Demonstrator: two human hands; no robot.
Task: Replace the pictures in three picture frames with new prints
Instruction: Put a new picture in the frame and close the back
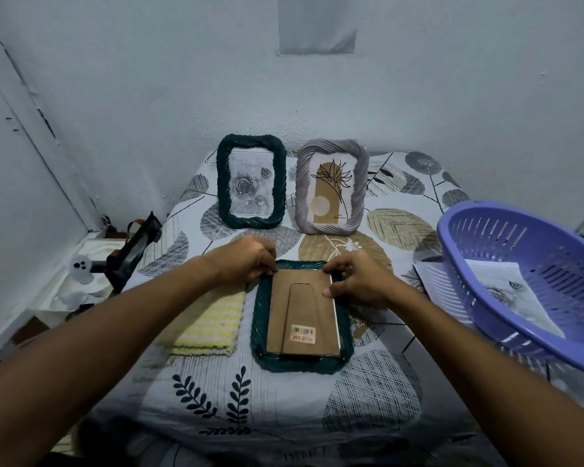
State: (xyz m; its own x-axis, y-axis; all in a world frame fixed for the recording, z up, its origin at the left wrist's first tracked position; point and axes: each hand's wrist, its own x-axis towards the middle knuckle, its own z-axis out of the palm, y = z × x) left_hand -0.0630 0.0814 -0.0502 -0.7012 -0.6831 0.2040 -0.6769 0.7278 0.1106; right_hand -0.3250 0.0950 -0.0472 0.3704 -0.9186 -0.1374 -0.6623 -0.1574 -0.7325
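A dark green rope-edged frame (302,362) lies face down on the patterned cloth in front of me, its brown backing board (302,315) up, with a barcode sticker near the front. My left hand (246,261) pinches the board's far left corner. My right hand (354,281) pinches its far right edge, thumb on the board. Behind, a second green frame (223,183) stands upright with a grey rose print. A grey frame (302,193) stands beside it with a tan leaf print.
A purple slotted basket (526,284) sits tilted at the right with a rose print (506,291) inside and white paper (432,281) under it. A yellow-and-white folded cloth (206,328) lies left of the frame. Dark clutter (132,251) fills the left corner by the wall.
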